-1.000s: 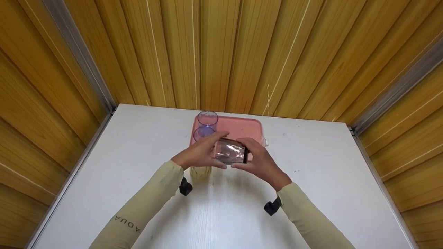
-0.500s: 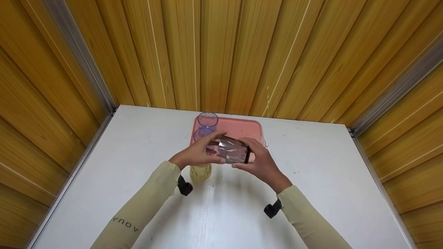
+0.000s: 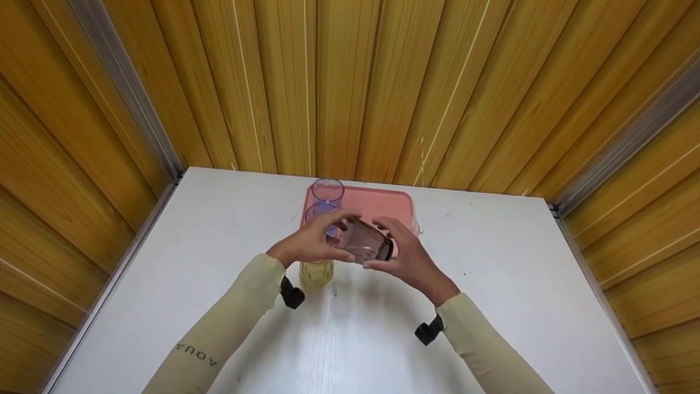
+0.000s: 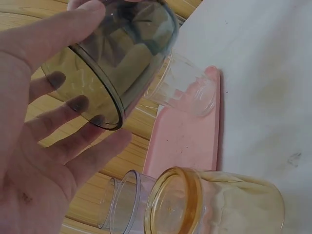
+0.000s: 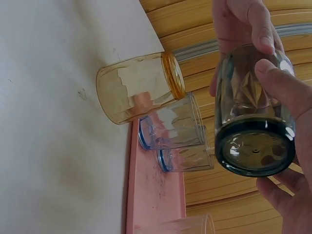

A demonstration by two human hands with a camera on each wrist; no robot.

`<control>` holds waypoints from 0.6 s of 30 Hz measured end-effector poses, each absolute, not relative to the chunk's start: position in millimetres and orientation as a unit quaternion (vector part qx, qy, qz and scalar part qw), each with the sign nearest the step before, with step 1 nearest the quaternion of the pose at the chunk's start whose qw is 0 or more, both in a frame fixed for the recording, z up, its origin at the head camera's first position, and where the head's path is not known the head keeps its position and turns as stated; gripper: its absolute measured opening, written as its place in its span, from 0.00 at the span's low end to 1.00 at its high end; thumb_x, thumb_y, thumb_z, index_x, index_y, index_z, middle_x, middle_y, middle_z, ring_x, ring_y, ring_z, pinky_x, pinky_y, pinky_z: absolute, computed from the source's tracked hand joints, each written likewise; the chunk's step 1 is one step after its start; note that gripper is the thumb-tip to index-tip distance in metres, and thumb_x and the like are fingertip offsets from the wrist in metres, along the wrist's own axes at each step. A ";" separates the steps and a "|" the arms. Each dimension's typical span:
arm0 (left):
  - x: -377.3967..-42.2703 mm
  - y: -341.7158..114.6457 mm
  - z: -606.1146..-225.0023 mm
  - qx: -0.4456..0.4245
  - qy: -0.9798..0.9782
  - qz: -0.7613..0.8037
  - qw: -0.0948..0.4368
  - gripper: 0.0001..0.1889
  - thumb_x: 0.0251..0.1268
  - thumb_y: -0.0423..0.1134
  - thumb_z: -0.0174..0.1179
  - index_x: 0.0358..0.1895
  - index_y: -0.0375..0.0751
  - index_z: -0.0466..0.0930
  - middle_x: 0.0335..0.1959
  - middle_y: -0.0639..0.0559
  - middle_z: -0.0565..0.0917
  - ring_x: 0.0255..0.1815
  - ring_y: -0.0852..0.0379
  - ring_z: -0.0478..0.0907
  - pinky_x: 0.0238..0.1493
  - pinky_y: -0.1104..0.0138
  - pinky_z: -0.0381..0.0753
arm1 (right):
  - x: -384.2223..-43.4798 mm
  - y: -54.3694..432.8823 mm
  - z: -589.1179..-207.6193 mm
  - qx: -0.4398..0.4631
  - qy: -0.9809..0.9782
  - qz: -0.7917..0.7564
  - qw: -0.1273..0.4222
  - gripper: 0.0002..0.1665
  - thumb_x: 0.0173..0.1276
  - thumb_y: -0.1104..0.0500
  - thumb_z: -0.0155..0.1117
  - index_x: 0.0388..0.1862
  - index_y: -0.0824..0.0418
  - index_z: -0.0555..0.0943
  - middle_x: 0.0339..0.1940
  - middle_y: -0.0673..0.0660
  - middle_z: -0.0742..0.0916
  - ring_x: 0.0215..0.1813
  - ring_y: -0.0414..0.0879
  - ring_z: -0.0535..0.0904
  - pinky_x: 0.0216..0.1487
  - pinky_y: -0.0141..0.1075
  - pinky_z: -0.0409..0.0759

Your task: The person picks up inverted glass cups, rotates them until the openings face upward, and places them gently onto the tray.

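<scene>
A dark grey see-through cup (image 3: 365, 243) is held in the air on its side, over the near part of the pink tray. My left hand (image 3: 309, 242) holds it at the rim end, thumb on the near side and fingers spread on the far side, seen through the wall in the left wrist view. At the thick base end, my right hand (image 3: 413, 256) grips it between thumb and fingers. The right wrist view shows both thumbs on the dark cup (image 5: 246, 92). Below my left hand stands a yellow cup (image 3: 316, 273), its thick amber end up.
The pink tray (image 3: 383, 202) lies at the back of the white table (image 3: 492, 284). Two bluish clear cups (image 5: 170, 124) stand upright along its left side, and a colourless cup (image 4: 187, 85) stands at its right edge. Wood-look panels (image 3: 350, 87) wall in the table.
The dark cup has turned between my hands, and its base end now tips lower to the right. My left hand has shifted slightly left. The other cups and the tray stay put.
</scene>
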State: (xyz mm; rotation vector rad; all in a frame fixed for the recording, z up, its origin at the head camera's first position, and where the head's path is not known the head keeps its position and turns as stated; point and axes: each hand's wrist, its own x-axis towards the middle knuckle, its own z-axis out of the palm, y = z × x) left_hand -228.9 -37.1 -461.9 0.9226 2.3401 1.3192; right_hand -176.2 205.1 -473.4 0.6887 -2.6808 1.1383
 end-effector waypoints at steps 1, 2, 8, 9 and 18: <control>-228.7 -36.8 -461.2 0.325 0.817 0.452 0.149 0.43 0.47 0.50 0.75 0.68 0.74 0.62 0.64 0.64 0.71 0.65 0.50 0.69 0.60 0.54 0.79 | -176.7 204.6 -472.5 0.232 -0.894 0.376 0.070 0.50 0.49 0.45 0.78 0.70 0.47 0.65 0.66 0.47 0.75 0.65 0.44 0.72 0.64 0.43 0.77; -228.5 -36.5 -460.1 0.329 0.819 0.446 0.147 0.43 0.46 0.50 0.75 0.68 0.72 0.62 0.64 0.64 0.71 0.65 0.51 0.69 0.61 0.53 0.78 | -177.1 204.2 -471.7 0.235 -0.896 0.372 0.066 0.50 0.49 0.45 0.78 0.70 0.47 0.65 0.66 0.46 0.74 0.66 0.44 0.71 0.64 0.43 0.77; -226.3 -34.3 -451.4 0.353 0.815 0.432 0.154 0.45 0.45 0.46 0.77 0.70 0.65 0.62 0.67 0.64 0.68 0.67 0.53 0.67 0.64 0.53 0.76 | -177.1 203.1 -470.6 0.236 -0.899 0.368 0.027 0.52 0.49 0.41 0.77 0.71 0.44 0.63 0.67 0.42 0.73 0.64 0.40 0.72 0.65 0.42 0.77; -225.8 -34.1 -449.8 0.355 0.815 0.431 0.157 0.45 0.45 0.45 0.77 0.70 0.66 0.62 0.67 0.64 0.68 0.68 0.53 0.67 0.64 0.52 0.76 | -176.7 202.8 -470.6 0.232 -0.899 0.371 0.020 0.52 0.49 0.41 0.76 0.72 0.42 0.62 0.67 0.42 0.73 0.64 0.41 0.72 0.65 0.42 0.77; -223.7 -33.5 -447.1 0.367 0.817 0.417 0.158 0.48 0.45 0.46 0.77 0.70 0.77 0.58 0.71 0.66 0.65 0.71 0.57 0.65 0.67 0.54 0.73 | -176.2 201.8 -471.1 0.231 -0.899 0.373 0.004 0.53 0.50 0.43 0.77 0.73 0.41 0.61 0.65 0.42 0.75 0.60 0.42 0.74 0.57 0.40 0.81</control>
